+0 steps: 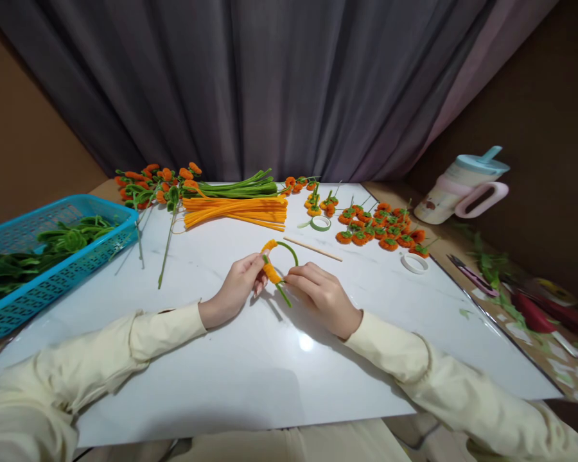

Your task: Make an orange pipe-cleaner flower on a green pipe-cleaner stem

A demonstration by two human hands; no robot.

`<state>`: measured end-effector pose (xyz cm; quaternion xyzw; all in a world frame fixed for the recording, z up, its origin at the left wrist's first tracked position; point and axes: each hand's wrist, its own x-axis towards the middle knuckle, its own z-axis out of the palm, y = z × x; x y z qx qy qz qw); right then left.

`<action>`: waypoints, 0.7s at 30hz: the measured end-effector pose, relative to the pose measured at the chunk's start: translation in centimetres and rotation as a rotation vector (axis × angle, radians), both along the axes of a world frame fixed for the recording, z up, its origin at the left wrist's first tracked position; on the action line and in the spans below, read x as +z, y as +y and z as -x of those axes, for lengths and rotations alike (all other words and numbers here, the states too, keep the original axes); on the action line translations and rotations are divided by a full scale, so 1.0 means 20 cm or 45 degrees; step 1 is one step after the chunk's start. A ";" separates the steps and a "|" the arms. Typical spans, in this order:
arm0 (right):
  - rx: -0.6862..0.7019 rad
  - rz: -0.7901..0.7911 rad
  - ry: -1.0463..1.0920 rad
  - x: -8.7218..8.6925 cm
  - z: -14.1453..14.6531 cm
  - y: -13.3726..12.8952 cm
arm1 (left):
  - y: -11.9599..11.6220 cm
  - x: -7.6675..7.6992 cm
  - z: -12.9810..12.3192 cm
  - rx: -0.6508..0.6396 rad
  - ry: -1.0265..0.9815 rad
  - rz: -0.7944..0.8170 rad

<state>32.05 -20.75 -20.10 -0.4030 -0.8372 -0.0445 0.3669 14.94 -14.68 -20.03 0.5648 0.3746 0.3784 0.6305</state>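
Observation:
My left hand (pixel 236 289) and my right hand (pixel 320 296) meet over the middle of a white board (pixel 250 372). Between them they hold an orange pipe cleaner coil (pixel 271 268) wound around a green pipe cleaner (pixel 289 251) that arches over the top and sticks out below my right fingers. Left fingertips pinch the orange coil; right fingers grip the green stem beside it. Both arms wear cream sleeves.
A bundle of orange pipe cleaners (pixel 236 212) and green ones (pixel 241 188) lies behind. Finished orange flowers (pixel 380 228) cluster at right, stemmed ones (pixel 154 183) at left. Also present: a wooden stick (pixel 313 249), tape rolls (pixel 320 222) (pixel 414 263), blue basket (pixel 38 282), pink-handled cup (pixel 462 186), scissors (pixel 472 274).

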 end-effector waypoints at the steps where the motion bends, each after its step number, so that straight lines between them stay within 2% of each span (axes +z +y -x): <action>1: 0.005 -0.017 -0.020 0.00 0.00 0.00 | 0.00 0.00 0.00 -0.005 0.003 -0.019; 6: -0.022 -0.042 -0.075 0.00 0.04 -0.02 | -0.02 -0.01 0.00 -0.012 0.022 -0.113; 11: 0.032 0.077 0.012 0.01 0.05 -0.02 | -0.03 0.00 -0.01 -0.017 0.006 -0.134; 13: 0.078 0.110 0.111 0.02 0.04 -0.02 | -0.02 0.01 -0.01 -0.014 -0.093 -0.056; 16: 0.060 0.031 0.215 0.03 0.04 -0.02 | 0.00 0.02 -0.01 -0.087 -0.246 0.125; 21: -0.021 -0.198 0.027 0.02 0.02 -0.01 | 0.00 0.04 -0.01 -0.275 -0.287 0.390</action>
